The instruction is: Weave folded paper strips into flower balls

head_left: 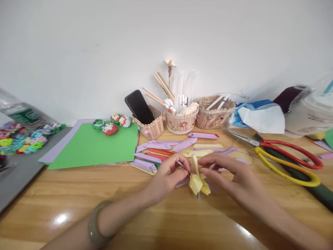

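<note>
Between my two hands, just above the wooden table, is a yellow and purple folded paper flower with pointed petals. My left hand pinches a purple part on its left side with thumb and forefinger. On the other side, my right hand has its thumb and fingers closed at the flower's pale upper petal; the exact contact is partly hidden. Behind my hands lie several folded paper strips, among them a purple strip and a yellow strip.
Scissors with red and yellow handles lie at the right. Decorated baskets stand along the wall, one holding a phone. Green paper with small paper flowers is at the left, beside a grey laptop. A plastic cup stands far right.
</note>
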Demonstrator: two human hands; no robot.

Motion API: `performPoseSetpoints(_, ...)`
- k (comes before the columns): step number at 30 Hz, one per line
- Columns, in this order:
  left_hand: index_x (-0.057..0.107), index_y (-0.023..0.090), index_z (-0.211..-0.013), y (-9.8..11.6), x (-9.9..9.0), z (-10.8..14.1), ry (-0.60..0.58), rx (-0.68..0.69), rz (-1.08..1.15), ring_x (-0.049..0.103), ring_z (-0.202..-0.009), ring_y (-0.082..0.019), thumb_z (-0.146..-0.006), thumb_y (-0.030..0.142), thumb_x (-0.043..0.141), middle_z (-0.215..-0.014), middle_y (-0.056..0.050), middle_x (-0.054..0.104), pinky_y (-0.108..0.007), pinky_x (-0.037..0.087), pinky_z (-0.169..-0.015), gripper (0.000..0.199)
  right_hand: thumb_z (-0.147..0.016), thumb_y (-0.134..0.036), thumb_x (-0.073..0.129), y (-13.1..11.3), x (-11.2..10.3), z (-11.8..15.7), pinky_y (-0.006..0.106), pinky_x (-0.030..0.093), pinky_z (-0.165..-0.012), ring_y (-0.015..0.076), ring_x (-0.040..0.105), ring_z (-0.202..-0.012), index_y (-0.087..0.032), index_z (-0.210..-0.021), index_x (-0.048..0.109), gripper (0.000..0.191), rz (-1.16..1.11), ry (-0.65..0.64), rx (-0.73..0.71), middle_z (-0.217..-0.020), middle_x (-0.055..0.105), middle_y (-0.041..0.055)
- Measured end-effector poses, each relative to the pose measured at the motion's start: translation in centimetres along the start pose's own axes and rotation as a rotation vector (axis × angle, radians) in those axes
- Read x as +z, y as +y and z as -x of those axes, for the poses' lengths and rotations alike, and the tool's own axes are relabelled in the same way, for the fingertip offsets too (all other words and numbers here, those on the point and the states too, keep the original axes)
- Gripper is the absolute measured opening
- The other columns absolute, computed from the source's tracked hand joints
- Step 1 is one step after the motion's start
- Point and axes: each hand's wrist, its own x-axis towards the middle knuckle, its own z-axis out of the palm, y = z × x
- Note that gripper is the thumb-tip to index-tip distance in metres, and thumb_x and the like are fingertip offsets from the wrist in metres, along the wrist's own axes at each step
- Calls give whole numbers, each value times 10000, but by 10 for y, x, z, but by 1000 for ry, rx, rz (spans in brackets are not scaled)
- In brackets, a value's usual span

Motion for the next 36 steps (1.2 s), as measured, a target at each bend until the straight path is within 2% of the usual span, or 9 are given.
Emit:
performPoseSetpoints(3, 491, 171, -754, 1, 4, 1, 61, 13, -118, 469, -651, -97, -745, 228, 575, -735, 9, 509, -219, 380, -589, 101, -802, -339, 563, -1, 6, 2, 284, 475, -639, 162, 587, -706, -202, -824, 619, 150, 26, 25, -31, -770, 656, 27)
performPoseSetpoints(7, 523, 178, -883, -2, 6, 3, 144, 100, -236, 539, -734, -122, -749, 198, 590, -786, -8, 565, -227, 428, -632, 151, -782, -337, 583, 1, 10, 4, 273, 481, -605, 156, 584, -665, -201, -764, 595, 137, 49, 85, -30, -726, 643, 22)
performPoseSetpoints(10, 565, 169, -845, -5, 7, 4, 172, 144, -299, 556, -730, -121, -746, 208, 608, -830, -26, 600, -227, 448, -630, 115, -779, -326, 590, 2, 12, 6, 262, 480, -582, 150, 581, -643, -201, -748, 588, 129, 79, 144, -48, -702, 636, 17)
performPoseSetpoints(15, 595, 164, -814, -6, 7, 5, 257, 102, -266, 570, -668, -121, -724, 278, 642, -827, -37, 640, -245, 480, -612, 153, -818, -264, 554, 4, 14, 8, 270, 481, -601, 153, 592, -657, -214, -796, 590, 66, 149, 178, -156, -722, 644, 16)
performPoseSetpoints(24, 584, 165, -746, -5, 11, 4, 318, 79, -251, 562, -629, -111, -710, 276, 650, -745, -16, 627, -226, 464, -573, 134, -819, -248, 574, 7, 20, 11, 287, 504, -649, 159, 622, -702, -216, -897, 608, 91, 113, 200, -162, -801, 674, 26)
performPoseSetpoints(27, 574, 170, -740, -5, 12, 4, 315, 95, -264, 567, -647, -118, -721, 270, 641, -753, -16, 623, -227, 466, -581, 122, -817, -245, 574, 7, 22, 11, 290, 496, -662, 159, 618, -714, -213, -898, 606, 93, 75, 193, -132, -817, 669, 28)
performPoseSetpoints(30, 576, 174, -734, -4, 11, 5, 305, 138, -309, 565, -671, -127, -732, 254, 624, -756, -19, 614, -225, 461, -584, 93, -803, -253, 582, 3, 20, 8, 284, 481, -680, 156, 596, -733, -200, -844, 596, 68, 6, 169, -36, -796, 645, 23)
performPoseSetpoints(33, 584, 176, -702, -1, 8, 5, 284, 175, -338, 542, -661, -130, -720, 253, 627, -712, -13, 591, -220, 442, -575, 91, -764, -244, 617, -3, 16, 6, 251, 457, -648, 136, 561, -701, -186, -738, 558, 87, -139, 110, 64, -726, 589, -4)
performPoseSetpoints(36, 565, 174, -618, 0, 6, 5, 235, 168, -302, 492, -600, -121, -690, 289, 649, -608, 9, 525, -211, 403, -541, 160, -726, -254, 657, -6, 14, 7, 232, 420, -628, 120, 518, -686, -177, -689, 539, 145, -307, 61, 106, -707, 543, -19)
